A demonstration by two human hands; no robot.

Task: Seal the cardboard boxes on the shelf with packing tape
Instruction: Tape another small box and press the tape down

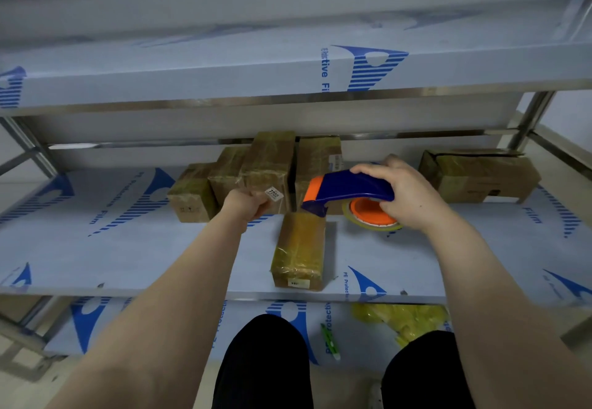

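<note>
Several taped cardboard boxes (205,190) cluster at the back of the middle shelf (128,254). The left hand (246,205) curls round the near corner of the tall labelled box (269,165). Just in front lies a single taped box (299,250). The right hand (407,194) grips the tape dispenser (349,189) beyond it. Farther right sits a box with loose flaps (477,173).

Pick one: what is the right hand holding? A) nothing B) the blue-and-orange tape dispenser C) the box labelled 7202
B: the right hand grips the tape dispenser by its blue handle, while the left hand holds the box labelled 7202.
</note>
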